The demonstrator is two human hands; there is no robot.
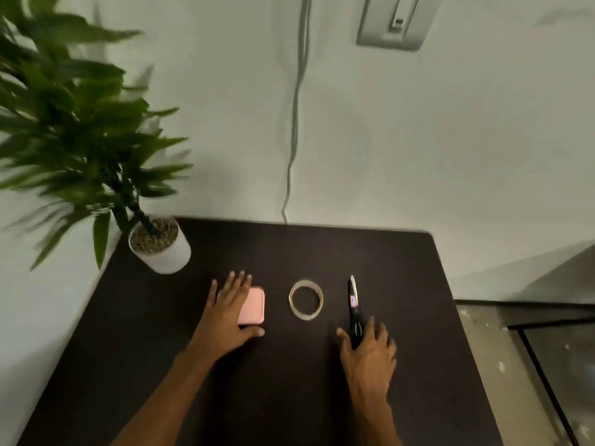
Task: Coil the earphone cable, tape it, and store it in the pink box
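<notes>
The small pink box lies shut on the dark table, left of centre. My left hand rests flat across its left side, fingers spread and thumb at its near edge. A clear tape roll lies flat in the middle. To its right are black-handled scissors, blades shut and pointing away from me. My right hand lies over the scissor handles, fingers loosely around them. No earphone cable is in view.
A potted plant in a white pot stands at the table's back left corner, leaves hanging over the left. A grey cable runs down the wall behind the table. Beyond the table's right edge is floor and a glass-topped frame.
</notes>
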